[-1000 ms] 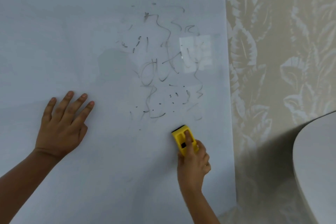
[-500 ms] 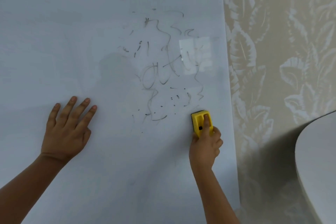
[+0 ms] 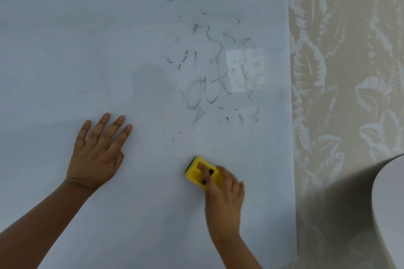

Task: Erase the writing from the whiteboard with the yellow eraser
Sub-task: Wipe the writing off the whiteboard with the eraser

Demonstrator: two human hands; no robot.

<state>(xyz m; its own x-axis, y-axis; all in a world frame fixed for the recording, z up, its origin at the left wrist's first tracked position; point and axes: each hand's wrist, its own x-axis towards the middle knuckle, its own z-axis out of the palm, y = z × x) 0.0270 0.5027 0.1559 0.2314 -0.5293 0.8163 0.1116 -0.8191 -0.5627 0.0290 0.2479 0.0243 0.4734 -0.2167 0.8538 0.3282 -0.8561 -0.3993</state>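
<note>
A large whiteboard (image 3: 87, 28) fills most of the view. Faint grey scribbled writing (image 3: 214, 76) remains in its upper right part, partly smeared. My right hand (image 3: 225, 194) presses a yellow eraser (image 3: 202, 173) with a dark pad flat against the board, below the writing; the hand looks blurred. My left hand (image 3: 98, 150) lies flat on the board with fingers spread, to the left of the eraser, holding nothing.
The board's right edge (image 3: 291, 137) meets a beige wall with a pale leaf pattern (image 3: 349, 72). A white rounded object (image 3: 389, 214) juts in at the lower right. A bright window reflection (image 3: 244, 67) sits on the board over the writing.
My right hand has swept the eraser down and to the left from beside the board's right edge. Marks along the bottom of the writing are gone. My left hand has stayed on the board.
</note>
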